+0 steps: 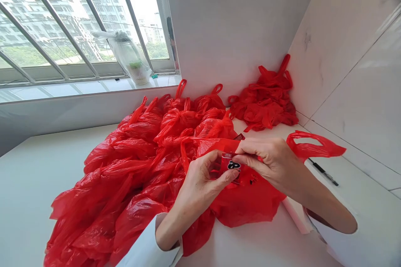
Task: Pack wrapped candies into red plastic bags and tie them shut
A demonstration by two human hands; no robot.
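Note:
Between my two hands is a small red packet (230, 166) with black-and-white print. My left hand (203, 177) grips its left side, thumb across the front. At the packet's top edge, the fingers of my right hand (269, 158) pinch it closed. Beneath both hands a red plastic bag (250, 206) lies spread on the table, with one handle loop (316, 144) sticking out to the right. Black marks show on or through the bag beside the packet. Part of another dark red packet (239, 137) peeks out just behind my right hand.
Several tied, filled red bags (131, 167) crowd the white table (28, 183) on the left and back. A heap of loose red bags (266, 100) sits in the far corner by the walls. A black pen (322, 171) lies at right. On the windowsill stands a plastic-wrapped container (131, 60).

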